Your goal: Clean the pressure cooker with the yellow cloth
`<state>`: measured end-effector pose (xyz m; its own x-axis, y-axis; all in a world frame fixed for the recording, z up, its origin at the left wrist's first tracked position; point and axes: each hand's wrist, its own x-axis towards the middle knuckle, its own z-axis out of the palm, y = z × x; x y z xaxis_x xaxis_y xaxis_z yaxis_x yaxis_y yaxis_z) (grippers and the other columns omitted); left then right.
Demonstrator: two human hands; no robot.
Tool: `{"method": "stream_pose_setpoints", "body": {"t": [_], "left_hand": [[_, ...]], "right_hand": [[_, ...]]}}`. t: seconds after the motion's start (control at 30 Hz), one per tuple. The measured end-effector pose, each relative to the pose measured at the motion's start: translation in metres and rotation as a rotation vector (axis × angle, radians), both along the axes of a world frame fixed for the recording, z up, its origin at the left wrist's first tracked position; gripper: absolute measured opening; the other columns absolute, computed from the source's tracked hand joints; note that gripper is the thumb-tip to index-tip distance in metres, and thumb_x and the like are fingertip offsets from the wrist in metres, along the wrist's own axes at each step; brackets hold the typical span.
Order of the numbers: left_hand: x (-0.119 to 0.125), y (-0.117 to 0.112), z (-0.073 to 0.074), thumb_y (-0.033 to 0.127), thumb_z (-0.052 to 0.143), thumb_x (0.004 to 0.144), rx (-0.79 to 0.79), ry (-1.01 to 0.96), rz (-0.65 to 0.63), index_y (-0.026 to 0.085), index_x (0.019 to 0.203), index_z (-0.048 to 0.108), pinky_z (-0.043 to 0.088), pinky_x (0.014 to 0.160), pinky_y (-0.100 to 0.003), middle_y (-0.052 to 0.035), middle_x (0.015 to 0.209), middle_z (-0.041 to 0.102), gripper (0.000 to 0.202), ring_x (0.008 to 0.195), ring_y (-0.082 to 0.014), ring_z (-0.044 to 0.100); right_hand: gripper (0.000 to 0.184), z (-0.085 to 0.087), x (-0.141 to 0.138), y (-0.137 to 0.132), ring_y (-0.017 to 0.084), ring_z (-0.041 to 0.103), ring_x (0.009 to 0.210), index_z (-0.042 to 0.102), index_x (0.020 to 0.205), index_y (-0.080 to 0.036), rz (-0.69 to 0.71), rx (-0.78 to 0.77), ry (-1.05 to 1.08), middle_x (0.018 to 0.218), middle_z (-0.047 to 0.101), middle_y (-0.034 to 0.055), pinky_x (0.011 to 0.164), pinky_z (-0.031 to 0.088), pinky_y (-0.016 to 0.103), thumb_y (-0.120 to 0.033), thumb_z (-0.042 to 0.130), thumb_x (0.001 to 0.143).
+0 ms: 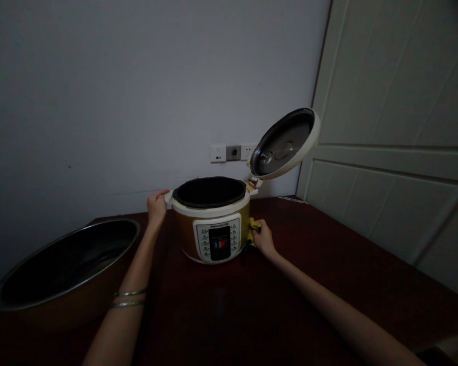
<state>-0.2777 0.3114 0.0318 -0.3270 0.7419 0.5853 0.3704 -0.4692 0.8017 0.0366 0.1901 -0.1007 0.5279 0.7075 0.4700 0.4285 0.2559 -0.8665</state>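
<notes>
Dim room, bare grey wall (99,101) ahead, white panelled door (389,101) at far right, and a wall socket plate (233,153) behind the work. Dark red bench (339,259) carries everything shown.

Centre: an electric pressure cooker (183,229), gold-sided and white-rimmed, stands upright near the wall, its control panel (218,237) facing me. Its hinged lid (284,145) stands open at the back right, tilted up and away, which leaves the dark opening (209,192) uncovered and within my reach. (Whether an inner pot sits inside, I cannot tell from this dim view.)

My left grip (157,208) is curled, fingers hooked over the rim lug (168,196) on the cooker's left side; that hold appears to steady the body against sideways push. My right grip (262,239) is pressed together on a yellow cloth (254,227), pinching it against the cooker's right flank, so the cloth, not bare skin, meets the gold surface.

Left foreground: a large steel basin (64,269) rests on the bench just beyond my left forearm, well apart from the cooker and set off to one side. Two thin bangles (129,300) circle that forearm.
</notes>
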Motion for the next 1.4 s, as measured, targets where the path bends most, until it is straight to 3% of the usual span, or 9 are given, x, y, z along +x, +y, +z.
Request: {"method": "stream_pose_setpoints", "body": {"t": [0.13,0.3,0.43,0.63,0.8,0.97,1.1,1.3,1.4], "left_hand": [[0.002,0.000,-0.001,0.022,0.036,0.063,0.026,-0.006,0.028,0.010,0.079,0.071,0.046,0.087,-0.035,-0.0128,0.087,0.070,0.041,0.091,-0.0246,0.063],[0.003,0.001,-0.003,0.023,0.036,0.063,0.027,-0.046,0.029,0.012,0.079,0.070,0.048,0.083,-0.034,-0.0094,0.082,0.070,0.040,0.087,-0.0230,0.064],[0.002,0.001,-0.003,0.024,0.036,0.062,0.026,-0.024,0.032,0.011,0.080,0.071,0.048,0.083,-0.034,-0.0104,0.083,0.070,0.041,0.087,-0.0234,0.063],[0.001,0.002,-0.004,0.025,0.036,0.063,0.041,-0.002,0.041,0.010,0.082,0.071,0.048,0.084,-0.034,-0.0120,0.086,0.071,0.043,0.087,-0.0237,0.064],[0.001,0.002,-0.005,0.025,0.036,0.063,0.050,0.005,0.035,0.008,0.084,0.071,0.047,0.084,-0.036,-0.0141,0.088,0.070,0.045,0.088,-0.0249,0.064],[0.002,0.000,-0.004,0.024,0.036,0.063,0.048,-0.002,0.044,0.012,0.081,0.071,0.047,0.086,-0.036,-0.0112,0.087,0.071,0.042,0.090,-0.0245,0.063],[0.004,-0.003,-0.001,0.023,0.035,0.062,0.024,-0.012,0.044,0.011,0.081,0.071,0.047,0.085,-0.034,-0.0115,0.087,0.071,0.042,0.090,-0.0239,0.064],[0.004,-0.003,-0.001,0.023,0.035,0.063,0.015,-0.010,0.047,0.012,0.080,0.071,0.047,0.085,-0.035,-0.0107,0.086,0.071,0.041,0.089,-0.0238,0.063],[0.004,-0.002,-0.002,0.023,0.035,0.063,0.021,-0.016,0.049,0.011,0.081,0.071,0.047,0.085,-0.034,-0.0114,0.087,0.071,0.042,0.090,-0.0240,0.063]], "right_hand": [[0.014,0.002,-0.026,-0.025,0.018,0.053,0.077,0.049,0.083,-0.021,0.022,0.078,-0.004,0.080,0.055,0.0014,0.072,0.044,0.031,-0.026,0.050,0.069],[0.017,0.040,-0.050,-0.046,0.017,0.053,0.083,0.050,0.092,-0.021,0.126,0.236,0.004,0.088,0.054,0.0024,0.075,0.045,0.030,-0.024,0.052,0.075],[0.024,0.062,-0.041,-0.033,0.018,0.055,0.082,0.053,0.094,-0.019,0.108,0.315,0.099,0.089,0.059,0.0041,0.076,0.046,0.032,-0.032,0.057,0.074],[0.033,0.034,-0.012,0.007,0.022,0.060,0.077,0.059,0.084,-0.016,0.045,0.164,0.366,0.084,0.066,0.0077,0.074,0.049,0.037,-0.040,0.063,0.062],[0.033,0.005,-0.021,0.000,0.024,0.061,0.080,0.062,0.085,-0.015,0.029,0.100,0.361,0.086,0.067,0.0097,0.077,0.050,0.041,-0.038,0.062,0.063],[0.039,0.035,-0.032,-0.010,0.024,0.056,0.104,0.062,0.107,-0.014,-0.023,0.246,0.159,0.111,0.062,0.0131,0.096,0.040,0.042,-0.037,0.055,0.076],[0.037,0.056,-0.020,0.009,0.023,0.058,0.100,0.063,0.106,-0.013,0.014,0.267,0.172,0.108,0.065,0.0123,0.092,0.043,0.040,-0.032,0.051,0.077],[0.023,0.020,-0.007,0.018,0.022,0.063,0.069,0.069,0.077,-0.014,0.098,0.049,0.269,0.075,0.071,0.0082,0.067,0.052,0.037,-0.028,0.057,0.065],[0.025,0.016,-0.005,0.011,0.022,0.062,0.060,0.070,0.076,-0.012,0.129,0.021,0.269,0.068,0.070,0.0071,0.056,0.051,0.034,-0.030,0.059,0.062]]}}
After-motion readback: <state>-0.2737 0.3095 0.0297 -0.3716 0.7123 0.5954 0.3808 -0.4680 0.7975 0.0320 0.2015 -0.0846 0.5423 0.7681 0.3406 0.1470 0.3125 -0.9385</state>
